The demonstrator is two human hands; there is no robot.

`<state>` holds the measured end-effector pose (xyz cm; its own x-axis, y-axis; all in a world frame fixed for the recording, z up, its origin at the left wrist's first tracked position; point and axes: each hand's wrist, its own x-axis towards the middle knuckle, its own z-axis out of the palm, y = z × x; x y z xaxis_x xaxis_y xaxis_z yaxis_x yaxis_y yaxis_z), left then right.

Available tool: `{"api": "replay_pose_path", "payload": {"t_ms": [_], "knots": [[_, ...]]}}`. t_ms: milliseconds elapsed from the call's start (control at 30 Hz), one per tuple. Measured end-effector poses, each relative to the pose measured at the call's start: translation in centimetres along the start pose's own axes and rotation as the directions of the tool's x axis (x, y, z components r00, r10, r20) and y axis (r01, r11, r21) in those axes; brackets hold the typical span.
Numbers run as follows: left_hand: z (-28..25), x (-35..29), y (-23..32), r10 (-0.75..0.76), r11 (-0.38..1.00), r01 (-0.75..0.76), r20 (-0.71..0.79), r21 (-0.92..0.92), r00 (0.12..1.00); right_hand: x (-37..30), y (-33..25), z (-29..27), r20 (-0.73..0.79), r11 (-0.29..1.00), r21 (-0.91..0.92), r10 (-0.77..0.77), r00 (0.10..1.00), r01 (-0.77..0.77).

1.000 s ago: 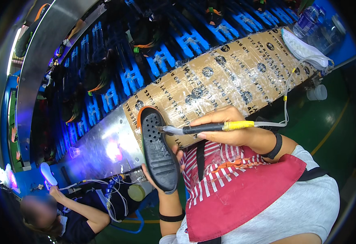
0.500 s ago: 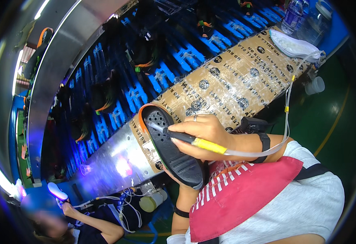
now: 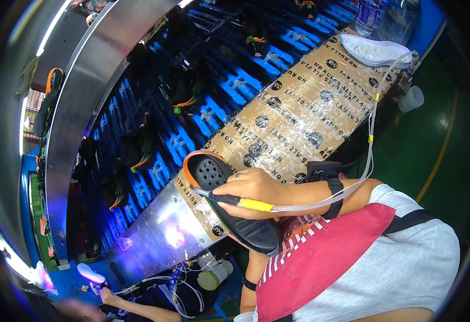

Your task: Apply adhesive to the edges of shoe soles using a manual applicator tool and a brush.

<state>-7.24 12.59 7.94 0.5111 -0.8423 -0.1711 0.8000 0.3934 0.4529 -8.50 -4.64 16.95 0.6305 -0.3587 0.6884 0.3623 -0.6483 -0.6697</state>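
A black shoe sole with an orange rim at its toe end and round holes in the recess lies slanted before me. My left hand holds it from below; most of its fingers are hidden under the sole. In my right hand is a tube-fed brush with a black handle and a yellow sleeve. The fingers are closed round it. Its pale tip is at the left edge of the sole, just below the holes. A clear tube runs from the brush over my right forearm.
Beyond the sole runs a cardboard-covered ledge, with a blue slatted conveyor carrying dark shoe parts behind it. A white sole-shaped tray, bottles and a plastic cup are far right. A co-worker's hand holds a light sole at lower left.
The brush tip has moved from the holes to the sole's left edge, my right hand shifting left and down. The sole has moved slightly down, and the whole view has shifted.
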Motion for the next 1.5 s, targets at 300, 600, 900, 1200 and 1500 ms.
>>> {"api": "replay_pose_path", "payload": {"t_ms": [300, 600, 900, 1200, 1500], "knots": [[0.5, 0.2, -0.3, -0.001, 1.000, 0.001, -0.007, -0.003, 1.000, -0.1, 0.2, -0.2, 0.020, 0.998, -0.046, 0.036, 0.999, -0.035], [1.0, 0.5, -0.1, 0.016, 1.000, -0.016, -0.015, -0.014, 1.000, 0.0, -0.9, -1.4, -0.089, 0.995, 0.025, 0.097, 0.991, -0.096], [1.7, 0.8, 0.0, 0.049, 0.998, -0.050, -0.026, -0.032, 0.998, 0.1, -3.1, -1.9, 0.143, 0.972, 0.197, 0.100, 0.985, -0.128], [2.7, 2.5, 0.5, 0.126, 0.987, -0.129, -0.039, -0.098, 0.991, -1.6, -2.3, -0.4, 0.307, 0.994, 0.110, -0.034, 0.951, 0.000], [4.1, 4.9, 1.7, 0.267, 0.938, -0.240, 0.079, -0.251, 0.960, -2.4, -2.4, -0.8, 0.342, 0.992, 0.099, -0.110, 0.933, 0.080]]}}
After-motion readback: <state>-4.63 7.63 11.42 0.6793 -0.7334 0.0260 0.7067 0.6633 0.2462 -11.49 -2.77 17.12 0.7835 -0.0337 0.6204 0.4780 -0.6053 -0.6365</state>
